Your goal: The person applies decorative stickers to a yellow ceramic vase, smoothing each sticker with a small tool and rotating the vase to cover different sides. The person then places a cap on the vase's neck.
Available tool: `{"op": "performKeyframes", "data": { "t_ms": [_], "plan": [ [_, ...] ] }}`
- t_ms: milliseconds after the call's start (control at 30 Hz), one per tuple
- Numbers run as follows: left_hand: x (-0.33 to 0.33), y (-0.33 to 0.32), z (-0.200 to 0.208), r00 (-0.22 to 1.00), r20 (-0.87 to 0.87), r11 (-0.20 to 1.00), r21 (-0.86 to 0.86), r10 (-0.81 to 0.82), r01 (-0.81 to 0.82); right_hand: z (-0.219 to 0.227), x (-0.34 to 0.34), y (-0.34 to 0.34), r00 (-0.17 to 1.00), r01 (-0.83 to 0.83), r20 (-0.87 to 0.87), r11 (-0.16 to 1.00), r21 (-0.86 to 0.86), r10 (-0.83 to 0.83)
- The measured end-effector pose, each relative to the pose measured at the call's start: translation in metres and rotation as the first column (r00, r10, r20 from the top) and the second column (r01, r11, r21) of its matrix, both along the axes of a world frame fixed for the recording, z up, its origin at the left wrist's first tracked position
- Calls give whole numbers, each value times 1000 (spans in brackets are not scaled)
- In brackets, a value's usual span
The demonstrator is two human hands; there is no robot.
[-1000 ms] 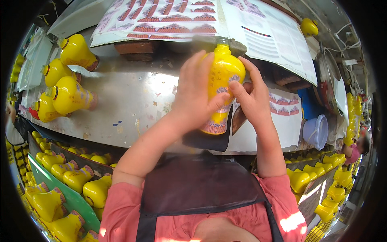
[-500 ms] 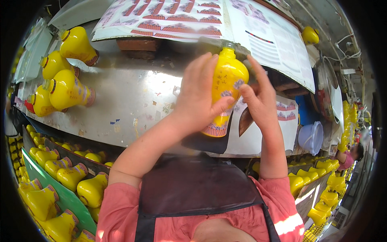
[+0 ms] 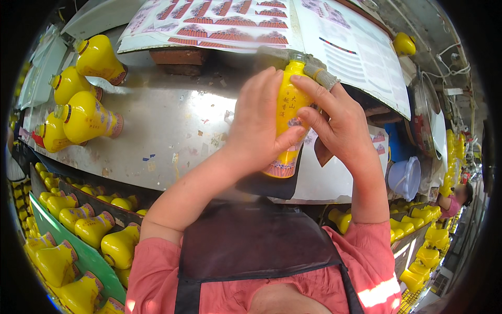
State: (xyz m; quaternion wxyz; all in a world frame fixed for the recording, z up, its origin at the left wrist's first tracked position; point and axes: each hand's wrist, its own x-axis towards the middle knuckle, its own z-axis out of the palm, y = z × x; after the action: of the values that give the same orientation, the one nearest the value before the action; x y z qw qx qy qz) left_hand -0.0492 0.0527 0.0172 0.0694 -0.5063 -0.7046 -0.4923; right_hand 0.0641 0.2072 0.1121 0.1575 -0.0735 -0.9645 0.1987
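Four yellow bottles [image 3: 86,118] on the table [image 3: 172,136], one [image 3: 290,112] in hand

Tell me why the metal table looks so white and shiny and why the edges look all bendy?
In the head view, light glares off the metal table beside the left hand, washing it white; the fisheye lens bends straight edges near the rim and leaves black corners.
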Motion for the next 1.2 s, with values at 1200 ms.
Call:
{"op": "performKeyframes", "data": {
  "t_ms": [1200],
  "plan": [
    [9,10,9,359,860,931,350,-362,102,-39,42,-13,840,-272,-405,926,260,361]
  ]
}}
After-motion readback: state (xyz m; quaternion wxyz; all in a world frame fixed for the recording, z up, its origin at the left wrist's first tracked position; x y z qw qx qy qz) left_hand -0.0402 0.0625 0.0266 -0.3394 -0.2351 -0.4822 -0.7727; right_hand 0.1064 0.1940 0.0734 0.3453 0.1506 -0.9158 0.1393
